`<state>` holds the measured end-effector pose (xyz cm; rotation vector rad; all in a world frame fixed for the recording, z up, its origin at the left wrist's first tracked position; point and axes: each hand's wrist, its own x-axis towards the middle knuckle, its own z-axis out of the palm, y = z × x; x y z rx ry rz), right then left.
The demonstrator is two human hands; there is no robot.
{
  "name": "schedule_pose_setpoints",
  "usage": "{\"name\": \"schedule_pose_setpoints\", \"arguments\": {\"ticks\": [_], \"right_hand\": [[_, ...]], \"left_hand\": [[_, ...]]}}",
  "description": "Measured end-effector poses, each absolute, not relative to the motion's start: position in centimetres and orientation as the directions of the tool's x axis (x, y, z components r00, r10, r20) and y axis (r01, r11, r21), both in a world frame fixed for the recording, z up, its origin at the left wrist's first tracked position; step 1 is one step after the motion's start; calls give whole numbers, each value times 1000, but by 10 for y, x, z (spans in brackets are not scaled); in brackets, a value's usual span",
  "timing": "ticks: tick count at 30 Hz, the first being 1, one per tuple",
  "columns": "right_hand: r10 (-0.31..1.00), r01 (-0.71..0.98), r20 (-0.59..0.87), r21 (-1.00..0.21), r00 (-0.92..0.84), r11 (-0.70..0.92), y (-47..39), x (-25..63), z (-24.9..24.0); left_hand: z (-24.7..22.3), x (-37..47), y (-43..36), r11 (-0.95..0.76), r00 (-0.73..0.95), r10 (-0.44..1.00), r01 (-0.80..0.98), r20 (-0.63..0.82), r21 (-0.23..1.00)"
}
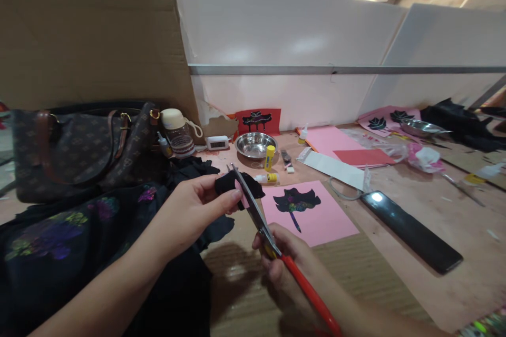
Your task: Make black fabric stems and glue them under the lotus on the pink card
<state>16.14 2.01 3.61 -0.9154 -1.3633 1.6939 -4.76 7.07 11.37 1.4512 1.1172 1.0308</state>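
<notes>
My left hand pinches a small piece of black cloth, with a bit of pink at its edge. Fingers of my right hand are wrapped round red-handled scissors. The scissor blades point up and left and lie against the cloth beside my left fingertips; whether they cut into it I cannot tell. Just beyond my right hand, a pink sheet bears a black leaf-like shape with coloured patches and a thin stem.
Dark patterned fabric and a brown handbag lie at left. Behind are a bottle, metal bowl, yellow glue stick and red card. A black phone lies at right, near a white strip.
</notes>
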Motion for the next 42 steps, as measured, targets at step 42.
{"name": "schedule_pose_setpoints", "arguments": {"ticks": [42], "right_hand": [[861, -66, 4, -997, -508, -34, 23, 166, 36]], "left_hand": [[116, -54, 74, -112, 280, 959, 207, 51, 972]]}}
